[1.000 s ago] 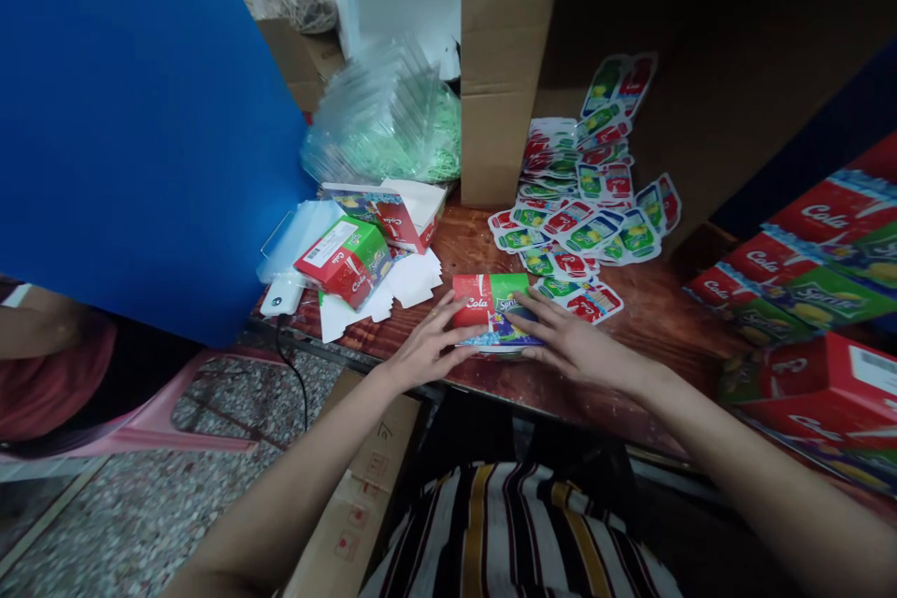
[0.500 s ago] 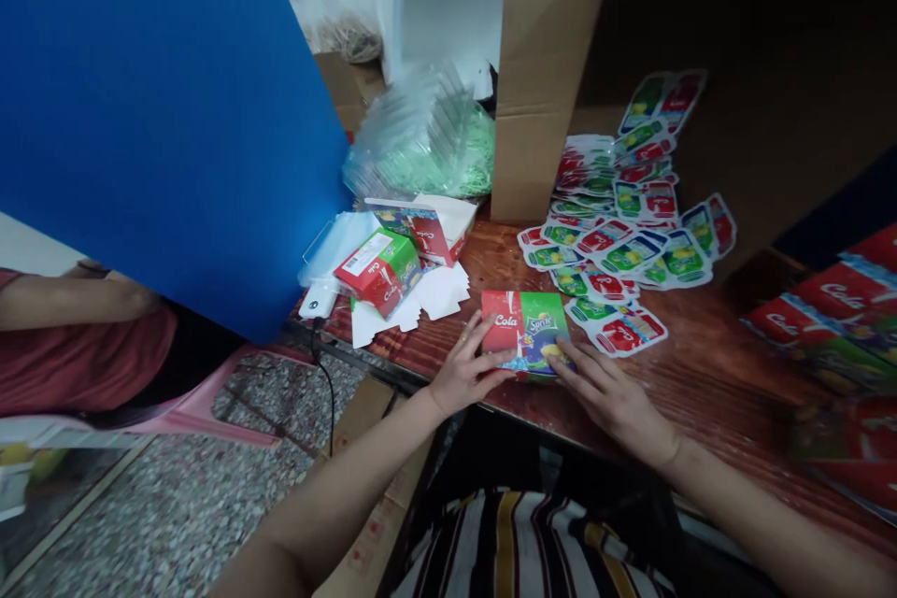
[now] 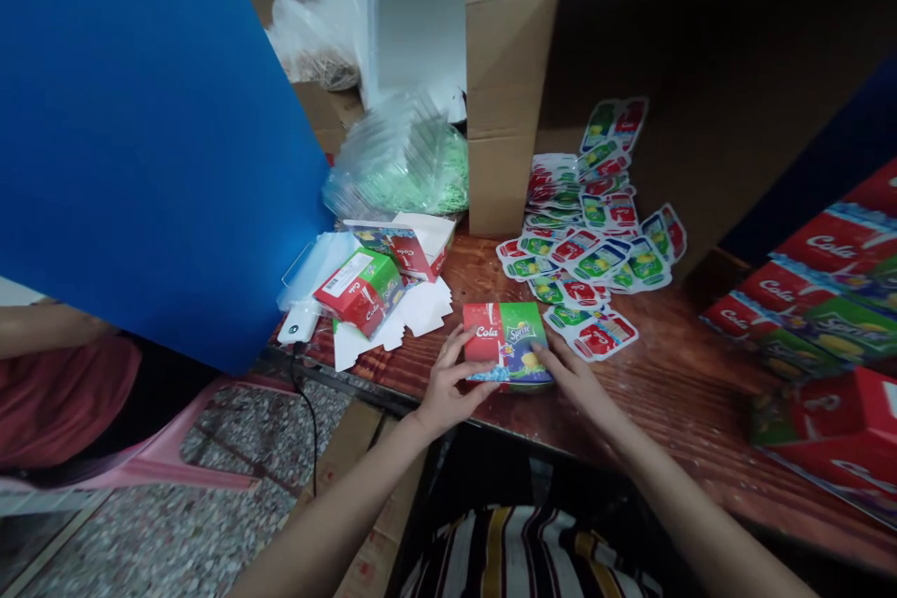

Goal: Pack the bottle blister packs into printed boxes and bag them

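A small red and green carton printed "Cola" and "Sprite" (image 3: 505,332) lies flat near the table's front edge. My left hand (image 3: 448,383) grips its left side, fingertips by the red half and thumb along the front. On the opposite side my right hand (image 3: 571,378) holds the right edge, with a fingertip over the printed lid and other fingers partly hidden. Just beyond the right hand are bottle-shaped Cola and Sprite cards (image 3: 592,329), the nearest of a loose heap.
Left of the carton stand another printed carton (image 3: 361,290), flat white card pieces (image 3: 427,308) and a white device with a cable (image 3: 298,322). A large cardboard box (image 3: 501,112) is behind, stacked cartons (image 3: 805,290) at right. Beside a blue panel (image 3: 154,131) sits another person.
My right hand has slid from the top of the carton towards its right edge. The whole view has shifted, bringing the stacked cartons further in. My left hand stays on the carton.
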`<control>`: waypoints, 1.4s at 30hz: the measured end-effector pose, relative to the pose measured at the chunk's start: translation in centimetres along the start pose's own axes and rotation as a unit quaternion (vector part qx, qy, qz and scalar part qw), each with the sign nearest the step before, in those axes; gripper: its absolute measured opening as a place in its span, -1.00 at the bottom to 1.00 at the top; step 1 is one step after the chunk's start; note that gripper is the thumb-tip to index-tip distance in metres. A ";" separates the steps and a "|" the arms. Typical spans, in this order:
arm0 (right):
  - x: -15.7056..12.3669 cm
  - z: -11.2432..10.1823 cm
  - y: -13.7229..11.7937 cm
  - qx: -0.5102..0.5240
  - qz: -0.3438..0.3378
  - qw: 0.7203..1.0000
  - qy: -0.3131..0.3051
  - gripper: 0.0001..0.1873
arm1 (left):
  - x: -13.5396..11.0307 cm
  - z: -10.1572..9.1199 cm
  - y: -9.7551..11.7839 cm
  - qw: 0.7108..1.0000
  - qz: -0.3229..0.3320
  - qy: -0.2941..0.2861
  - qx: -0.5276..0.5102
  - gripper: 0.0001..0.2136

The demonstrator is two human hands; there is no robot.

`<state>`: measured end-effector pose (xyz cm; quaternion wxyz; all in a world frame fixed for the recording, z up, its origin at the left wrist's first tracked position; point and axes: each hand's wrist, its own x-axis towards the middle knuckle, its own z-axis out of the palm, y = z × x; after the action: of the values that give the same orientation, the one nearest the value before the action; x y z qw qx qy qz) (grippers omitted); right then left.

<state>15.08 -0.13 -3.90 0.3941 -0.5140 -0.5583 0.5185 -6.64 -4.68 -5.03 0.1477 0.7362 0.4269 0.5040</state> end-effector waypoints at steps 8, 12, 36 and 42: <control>0.1 0.4 0.7 -0.005 0.037 0.999 0.034 -0.35 | 0.4 0.0 -0.1 0.995 -0.069 0.003 -0.075 -0.87; 0.3 1.3 1.6 0.000 0.009 0.999 0.044 -0.33 | 1.3 -0.4 -0.8 0.990 -0.095 -0.016 -0.107 -0.89; 17.3 9.1 -13.5 -0.535 -0.257 0.799 -0.091 -0.77 | 1.5 3.6 -2.9 0.988 -0.036 -0.032 0.145 -0.75; 14.5 0.5 -16.5 -0.371 -0.335 0.866 0.025 -0.74 | 5.8 6.2 -5.4 0.966 -0.095 0.066 0.230 -0.73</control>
<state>9.54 15.16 10.91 0.3376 -0.4171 -0.8382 0.0969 -3.07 4.32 -7.74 -0.0069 0.6720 0.6078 0.4231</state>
